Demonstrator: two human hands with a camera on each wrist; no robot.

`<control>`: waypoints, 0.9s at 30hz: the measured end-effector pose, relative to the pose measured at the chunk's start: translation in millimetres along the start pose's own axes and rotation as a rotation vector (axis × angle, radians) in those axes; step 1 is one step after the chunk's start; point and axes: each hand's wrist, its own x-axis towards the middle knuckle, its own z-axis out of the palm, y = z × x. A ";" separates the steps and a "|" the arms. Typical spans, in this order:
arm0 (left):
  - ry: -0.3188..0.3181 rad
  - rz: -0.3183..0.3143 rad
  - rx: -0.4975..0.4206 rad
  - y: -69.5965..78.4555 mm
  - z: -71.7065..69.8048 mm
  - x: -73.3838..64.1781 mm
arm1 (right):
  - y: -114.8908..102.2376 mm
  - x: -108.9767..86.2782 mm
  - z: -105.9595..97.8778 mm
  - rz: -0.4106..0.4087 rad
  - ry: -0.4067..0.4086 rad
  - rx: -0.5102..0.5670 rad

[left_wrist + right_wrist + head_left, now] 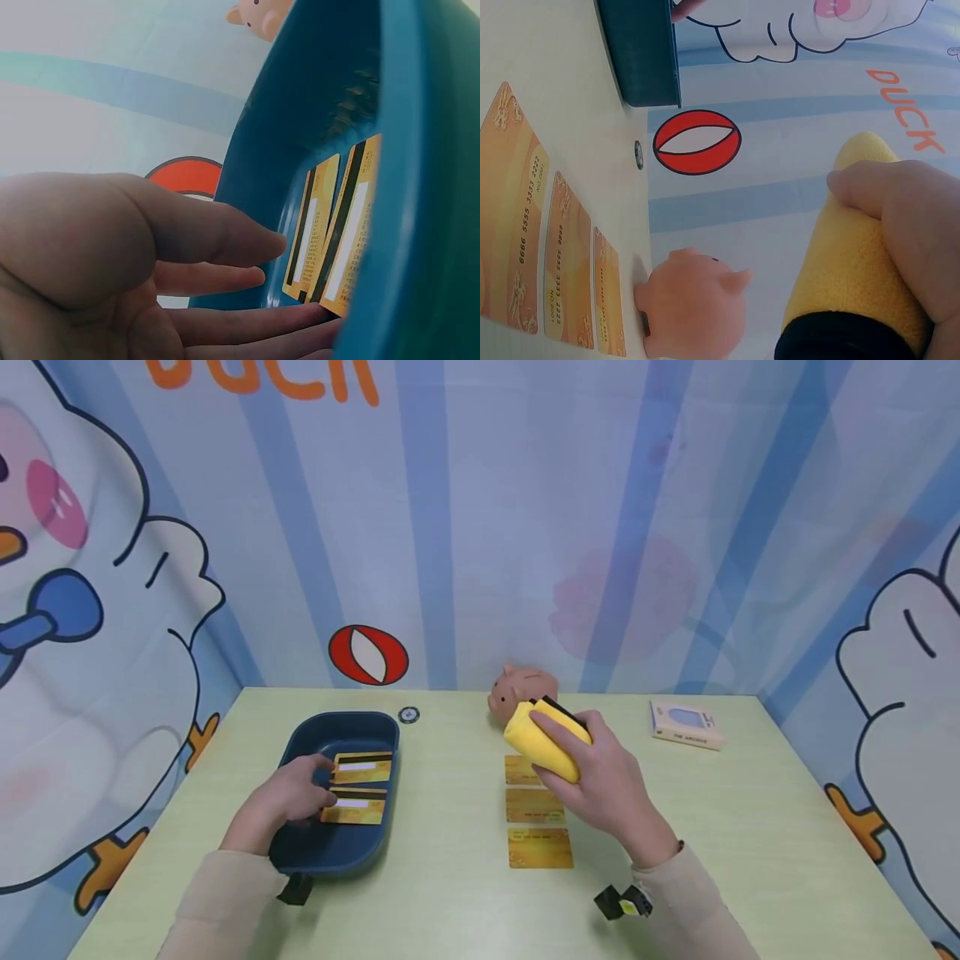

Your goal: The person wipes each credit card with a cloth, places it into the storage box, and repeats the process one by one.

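My left hand (285,793) reaches into a dark blue tray (333,860), its fingertips beside two gold bank cards, one farther back (367,768) and one nearer (358,812). In the left wrist view the thumb and fingers are extended and apart, close to the card edges. Those cards lie with their black stripes up. My right hand (603,777) grips a yellow fuzzy roll (847,262) with a black band, held above the table. Under it, three gold bank cards (540,848) lie number side up in a column; the roll and hand partly cover the farthest one.
Behind the roll stands a pink piggy bank (694,300). A small round dark disc (408,715) lies beside the tray's far right corner. At the back right is a small pale box (686,725). A printed duck curtain (502,527) closes off the table's back.
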 end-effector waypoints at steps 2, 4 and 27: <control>-0.002 0.007 -0.003 0.2 -1.1 -0.5 | 0.3 0.4 -0.3 -0.003 0.006 0.002; -0.004 0.017 -0.005 0.5 -2.3 -1.4 | 0.5 0.8 -1.0 -0.004 0.009 0.002; 0.244 0.718 -0.196 110.6 68.4 -34.0 | 10.0 0.4 -14.5 0.041 0.040 -0.005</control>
